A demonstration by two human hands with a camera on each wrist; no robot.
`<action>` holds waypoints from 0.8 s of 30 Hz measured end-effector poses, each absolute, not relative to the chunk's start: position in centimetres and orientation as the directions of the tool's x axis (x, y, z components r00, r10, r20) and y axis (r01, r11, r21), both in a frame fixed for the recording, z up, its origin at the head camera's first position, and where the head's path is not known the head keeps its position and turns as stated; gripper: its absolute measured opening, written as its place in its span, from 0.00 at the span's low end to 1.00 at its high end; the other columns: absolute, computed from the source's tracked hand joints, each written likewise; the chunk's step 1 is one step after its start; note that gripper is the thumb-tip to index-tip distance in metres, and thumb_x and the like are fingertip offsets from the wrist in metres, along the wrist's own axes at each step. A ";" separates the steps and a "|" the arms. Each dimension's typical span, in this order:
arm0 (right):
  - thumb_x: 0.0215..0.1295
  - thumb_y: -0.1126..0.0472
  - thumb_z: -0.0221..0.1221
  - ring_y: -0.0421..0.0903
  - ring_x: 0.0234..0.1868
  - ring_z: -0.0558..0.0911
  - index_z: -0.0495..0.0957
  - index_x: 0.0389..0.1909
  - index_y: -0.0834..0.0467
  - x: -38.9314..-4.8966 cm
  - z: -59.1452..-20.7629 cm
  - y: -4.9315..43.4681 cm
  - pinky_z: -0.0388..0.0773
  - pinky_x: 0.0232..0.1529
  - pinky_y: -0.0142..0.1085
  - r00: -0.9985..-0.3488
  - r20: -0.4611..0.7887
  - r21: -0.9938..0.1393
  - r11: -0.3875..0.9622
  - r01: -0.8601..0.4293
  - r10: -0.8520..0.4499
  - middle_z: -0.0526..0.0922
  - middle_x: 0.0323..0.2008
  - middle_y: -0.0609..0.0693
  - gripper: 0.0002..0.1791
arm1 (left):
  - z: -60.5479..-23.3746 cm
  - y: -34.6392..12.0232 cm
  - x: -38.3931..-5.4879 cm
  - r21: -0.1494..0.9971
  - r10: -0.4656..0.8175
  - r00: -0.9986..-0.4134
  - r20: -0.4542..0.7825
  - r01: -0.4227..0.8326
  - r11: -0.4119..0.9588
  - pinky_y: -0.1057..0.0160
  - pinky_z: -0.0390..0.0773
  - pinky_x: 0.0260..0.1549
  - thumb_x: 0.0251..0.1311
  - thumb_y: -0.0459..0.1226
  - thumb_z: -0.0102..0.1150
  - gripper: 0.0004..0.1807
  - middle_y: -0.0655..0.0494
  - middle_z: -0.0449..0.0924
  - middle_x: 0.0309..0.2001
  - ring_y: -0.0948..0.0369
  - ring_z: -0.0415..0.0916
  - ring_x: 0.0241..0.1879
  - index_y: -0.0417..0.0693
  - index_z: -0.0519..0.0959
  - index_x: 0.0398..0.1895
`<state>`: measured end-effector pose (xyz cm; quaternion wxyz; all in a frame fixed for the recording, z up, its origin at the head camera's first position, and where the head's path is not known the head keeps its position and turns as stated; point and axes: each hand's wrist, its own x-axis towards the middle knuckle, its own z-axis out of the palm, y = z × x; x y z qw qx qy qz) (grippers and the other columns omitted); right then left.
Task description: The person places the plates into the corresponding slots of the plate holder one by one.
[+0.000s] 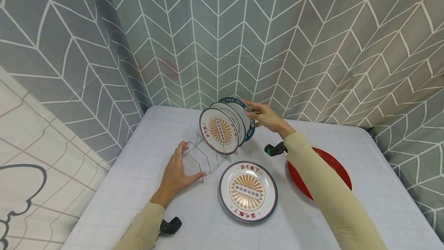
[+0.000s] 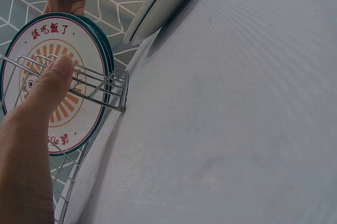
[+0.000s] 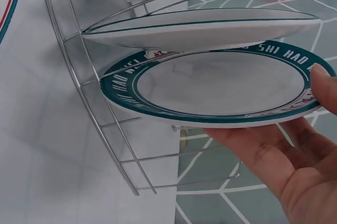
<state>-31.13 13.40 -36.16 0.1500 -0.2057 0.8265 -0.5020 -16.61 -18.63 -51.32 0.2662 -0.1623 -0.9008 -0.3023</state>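
Observation:
My left hand point(image 1: 175, 173) grips the near end of a wire plate rack point(image 3: 95, 111), its thumb and fingers on opposite sides. In the left wrist view, the thumb point(image 2: 60, 71) lies over the rack's wires. Several round plates stand on edge in the rack. The frontmost is a white plate point(image 1: 222, 130) with an orange sunburst and red characters. My right hand point(image 1: 265, 117) pinches the edge of the rearmost plate, a green-rimmed plate point(image 3: 221, 84) with white lettering. The thumb is on its face and the fingers are behind it. This plate sits between the rack's wires.
Flat on the white-covered table point(image 1: 138, 165), in front of the rack, lies a sunburst plate point(image 1: 248, 192) stacked on another. A red round dish point(image 1: 334, 165) rests to the right, partly under my right forearm. A patterned grey curtain point(image 1: 222, 41) hangs close behind the rack.

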 end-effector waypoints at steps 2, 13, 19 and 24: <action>0.74 0.63 0.51 0.63 0.67 0.69 0.57 0.76 0.47 -31.3 -36.3 13.1 0.79 0.54 0.60 -0.867 -0.049 -0.888 0.419 -0.189 -0.495 0.61 0.71 0.64 0.32 | -51.4 -18.6 -16.6 0.457 0.131 -0.806 0.577 0.451 0.766 0.48 0.72 0.65 0.31 0.60 0.79 0.72 0.43 0.66 0.69 0.48 0.69 0.66 0.40 0.48 0.76; 0.74 0.63 0.50 0.63 0.67 0.70 0.55 0.76 0.48 -31.4 -36.6 12.8 0.76 0.56 0.63 -0.865 -0.063 -0.902 0.399 -0.165 -0.499 0.63 0.71 0.63 0.32 | -51.4 -18.6 -16.8 0.445 0.129 -0.796 0.591 0.456 0.771 0.47 0.73 0.63 0.30 0.58 0.80 0.72 0.41 0.67 0.68 0.47 0.69 0.65 0.39 0.48 0.76; 0.75 0.62 0.50 0.64 0.64 0.73 0.55 0.76 0.46 -31.3 -36.9 12.9 0.79 0.55 0.61 -0.868 -0.048 -0.899 0.399 -0.178 -0.495 0.63 0.71 0.63 0.32 | -51.4 -18.6 -16.7 0.447 0.129 -0.800 0.586 0.452 0.772 0.47 0.73 0.64 0.30 0.58 0.80 0.72 0.41 0.67 0.68 0.47 0.69 0.65 0.39 0.48 0.76; 0.75 0.61 0.51 0.64 0.62 0.75 0.56 0.76 0.45 -31.3 -37.1 12.9 0.81 0.52 0.58 -0.871 -0.033 -0.899 0.396 -0.188 -0.490 0.63 0.71 0.63 0.31 | -51.3 -18.6 -16.6 0.455 0.126 -0.799 0.588 0.455 0.765 0.47 0.73 0.63 0.30 0.58 0.80 0.71 0.42 0.67 0.68 0.47 0.70 0.65 0.38 0.49 0.76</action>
